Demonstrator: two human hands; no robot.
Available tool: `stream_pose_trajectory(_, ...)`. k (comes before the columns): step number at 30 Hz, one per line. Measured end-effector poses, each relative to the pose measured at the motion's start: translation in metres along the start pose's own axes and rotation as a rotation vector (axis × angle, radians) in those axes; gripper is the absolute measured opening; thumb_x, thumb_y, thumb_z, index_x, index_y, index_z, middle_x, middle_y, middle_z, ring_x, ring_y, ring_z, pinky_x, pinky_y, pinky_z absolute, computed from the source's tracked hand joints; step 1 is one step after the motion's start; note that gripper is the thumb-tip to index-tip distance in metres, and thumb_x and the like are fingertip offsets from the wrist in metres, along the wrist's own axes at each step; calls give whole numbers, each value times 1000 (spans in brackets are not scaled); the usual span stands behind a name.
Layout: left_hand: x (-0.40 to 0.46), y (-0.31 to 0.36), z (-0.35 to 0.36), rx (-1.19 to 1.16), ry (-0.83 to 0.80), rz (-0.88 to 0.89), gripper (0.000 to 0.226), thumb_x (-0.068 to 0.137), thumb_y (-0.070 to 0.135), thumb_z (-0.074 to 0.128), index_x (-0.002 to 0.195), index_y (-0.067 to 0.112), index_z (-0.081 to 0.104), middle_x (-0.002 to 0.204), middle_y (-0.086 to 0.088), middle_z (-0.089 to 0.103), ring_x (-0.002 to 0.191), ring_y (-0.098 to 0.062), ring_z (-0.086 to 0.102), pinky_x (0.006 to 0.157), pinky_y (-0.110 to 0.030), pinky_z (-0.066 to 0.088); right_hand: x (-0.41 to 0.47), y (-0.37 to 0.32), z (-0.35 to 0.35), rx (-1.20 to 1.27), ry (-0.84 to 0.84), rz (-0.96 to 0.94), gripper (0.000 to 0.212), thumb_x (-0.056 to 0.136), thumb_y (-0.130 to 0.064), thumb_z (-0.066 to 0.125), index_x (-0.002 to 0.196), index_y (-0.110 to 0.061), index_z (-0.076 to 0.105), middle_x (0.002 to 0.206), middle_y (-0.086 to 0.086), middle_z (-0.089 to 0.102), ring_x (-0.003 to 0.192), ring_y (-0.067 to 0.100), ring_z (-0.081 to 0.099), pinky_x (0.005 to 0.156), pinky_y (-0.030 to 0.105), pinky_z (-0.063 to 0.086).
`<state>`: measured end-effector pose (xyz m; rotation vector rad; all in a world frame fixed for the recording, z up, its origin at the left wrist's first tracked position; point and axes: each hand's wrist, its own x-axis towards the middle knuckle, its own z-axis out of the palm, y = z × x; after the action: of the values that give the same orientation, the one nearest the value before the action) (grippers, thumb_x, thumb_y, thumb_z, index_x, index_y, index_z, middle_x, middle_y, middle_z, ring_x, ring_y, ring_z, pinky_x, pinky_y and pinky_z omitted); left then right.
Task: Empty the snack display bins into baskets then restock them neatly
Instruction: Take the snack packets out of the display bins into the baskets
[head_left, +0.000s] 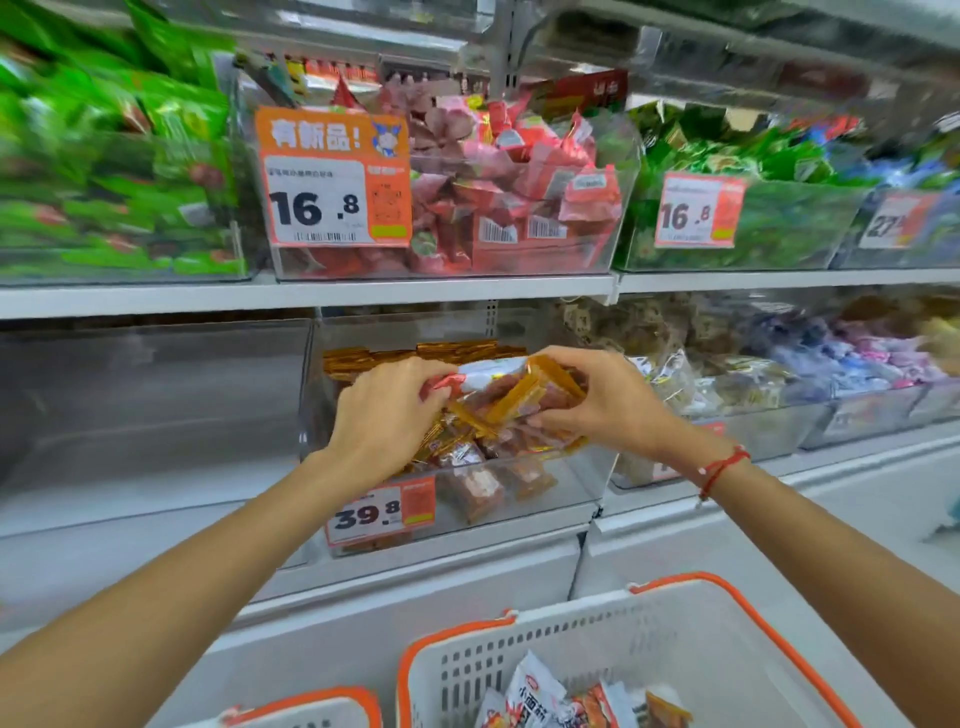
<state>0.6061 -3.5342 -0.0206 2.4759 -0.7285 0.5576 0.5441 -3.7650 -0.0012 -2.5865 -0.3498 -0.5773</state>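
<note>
Item: clear display bin (566, 483), lower shelf, at the centre of the view, tagged 39.8 (382, 512). Contents: gold-edged snack packets (498, 400), a neat row stacked at the back, a loose few on the bin floor near the front wall.

Hands: left hand (384, 410) and right hand (608, 400) were both inside the bin, the fingers of each curled round opposite ends of one shared bundle of packets; each grip was clamped on that bundle, left at 9 o'clock of it, right at 3 o'clock.

Receiving vessel: white basket with orange rim (727, 597), at 6 o'clock below the bin, already holding several packets. A second basket's rim (317, 699) was seen at 7 o'clock.

Neighbouring stock: an apparently empty clear bin (156, 405) at 9 o'clock; a bin of red packets (519, 171) tagged 16.8 at 12 o'clock; green packets (779, 208) at 2 o'clock.

Handling note (judgement): whether the bundle was being lifted out or laid in could not be told. Either way, the bundle would best be kept squared between both palms, edges aligned and level, and cleared over the front wall without snagging. Slippery wrappers were likely to fan out if pressure was eased at one end.
</note>
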Motion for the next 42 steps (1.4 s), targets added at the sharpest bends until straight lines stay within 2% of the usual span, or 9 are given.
stream_pose_trajectory(5,-37,29,-25,-99,91,61,29,97,39,54,125,42,62,124,21,63,117,-11,55,86,-36,47,-59,-25,-38,71,7,-15,41,69,-24,82,108,-25,68,93,-3,72,86,16,69,77,48,54)
stream_pose_trajectory(9,-71,53,-25,-74,29,167,28,94,39,59,122,42,64,120,21,64,108,-11,55,76,-32,46,-119,-29,-49,76,-127,68,39,71,-17,85,106,-24,70,92,-12,70,85,10,67,77,34,55)
stream_pose_trajectory(14,-120,70,35,-73,-247,189,22,94,40,58,114,35,68,112,13,67,108,-18,56,77,-35,49,-186,7,4,-98,-347,299,35,62,-45,76,93,-47,60,88,-17,66,84,9,63,76,41,53)
stream_pose_trajectory(18,-136,65,68,51,-482,158,40,95,47,55,131,30,57,137,8,56,128,-19,46,91,-35,45,-205,30,43,-169,-598,393,65,72,-32,82,131,-28,55,125,-2,61,109,16,57,94,32,46)
stream_pose_trajectory(24,-103,12,31,70,34,247,30,88,21,68,118,15,67,127,-4,62,122,-27,51,97,-42,44,-142,16,29,19,-303,297,37,85,-20,73,119,-31,61,112,-15,61,99,7,59,86,25,48)
stream_pose_trajectory(28,-86,-43,4,117,294,121,37,93,29,57,127,14,60,139,-3,52,130,-24,43,103,-40,40,-78,-14,27,42,-138,126,26,89,-18,67,112,-29,69,108,-20,65,96,0,60,83,17,47)
stream_pose_trajectory(33,-63,-90,5,138,134,-104,77,90,62,23,151,16,31,158,0,28,148,-16,20,115,-34,23,8,-25,59,-21,-36,6,29,89,-20,64,117,-28,66,114,-13,65,101,2,56,87,23,46)
stream_pose_trajectory(38,-65,-89,13,102,192,-155,71,90,62,25,153,28,23,159,14,22,144,-6,26,89,-29,50,100,-16,110,-253,-229,25,48,93,-31,58,138,-22,47,128,4,59,120,25,54,93,37,47)
stream_pose_trajectory(42,-64,-89,12,118,166,-160,66,95,62,34,152,35,15,159,22,11,141,-2,28,78,-23,48,161,-30,155,-253,-338,-24,83,87,-42,66,152,-19,20,153,9,33,138,28,34,108,36,33)
